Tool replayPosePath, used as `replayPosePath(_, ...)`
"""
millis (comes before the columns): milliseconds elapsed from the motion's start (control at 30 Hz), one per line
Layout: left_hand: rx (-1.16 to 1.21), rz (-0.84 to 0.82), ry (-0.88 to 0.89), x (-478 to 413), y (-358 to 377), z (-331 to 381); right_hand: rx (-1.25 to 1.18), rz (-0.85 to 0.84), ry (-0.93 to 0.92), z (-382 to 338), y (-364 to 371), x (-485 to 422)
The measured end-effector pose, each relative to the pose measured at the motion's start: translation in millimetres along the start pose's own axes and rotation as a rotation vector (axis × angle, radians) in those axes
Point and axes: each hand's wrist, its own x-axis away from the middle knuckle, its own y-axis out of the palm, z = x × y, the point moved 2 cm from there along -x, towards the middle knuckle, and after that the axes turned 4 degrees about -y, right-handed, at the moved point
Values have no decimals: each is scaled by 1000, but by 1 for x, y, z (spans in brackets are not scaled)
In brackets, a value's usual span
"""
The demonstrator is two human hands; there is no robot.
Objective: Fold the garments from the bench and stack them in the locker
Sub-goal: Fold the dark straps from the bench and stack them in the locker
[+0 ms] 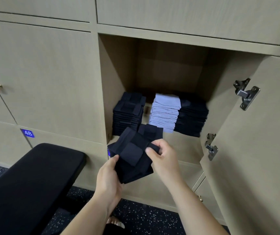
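Right hand (163, 155): fingers (159, 145) curled over the right edge of the folded navy garment (134, 155), thumb pressed on its top face. A firm pinch.

Left hand (109, 175): thumb lies on the near-left corner and the palm cups from below. The fingers underneath are hidden, so their curl cannot be read, but the hand plainly grips the cloth.

Garment: folded to a compact packet with a band crossing its top. It is held in the air, tilted, just in front of the locker's lower lip, not yet inside.

Step in hand, by my judgement: folding is done for this piece and it is being carried to the stack.

Next move calls for:
- levelling the packet
- reaching past the lip and setting it square on a pile, likely the left navy stack (129, 112), which matches it in colour and fold
- a grip that holds the folds shut until the cloth rests

Locker (115, 73): pale wood with one open compartment. Three piles sit on its floor. The navy stack is at left. The pale blue stack (165, 112) is in the middle, a gap apart from it. A dark stack (191, 116) is pressed against the pale one on the right.

Door (254, 150): swung open to the right, two metal hinges showing.

Bench (34, 175): black padded top, lower left, nothing visible on the part in view.

Floor (136, 214): dark with pale speckles.

A blue tag reading 48 (27, 133) marks a closed door at left.
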Motion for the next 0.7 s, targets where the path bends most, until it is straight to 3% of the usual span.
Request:
replayPosePath(133, -94, 5, 42, -13, -4, 4, -280, 204, 126, 16, -25, -29)
replayPosePath(300, -121, 0, 72, -31, -5, 13, -314, 346, 214, 46, -57, -75)
replayPosePath(467, -119, 4, 60, -51, -8, 14, -277, 356, 264, 65, -55, -112)
replayPosePath(700, -103, -31, 41, -70, -18, 10, -280, 241, 323, 81, -24, -144)
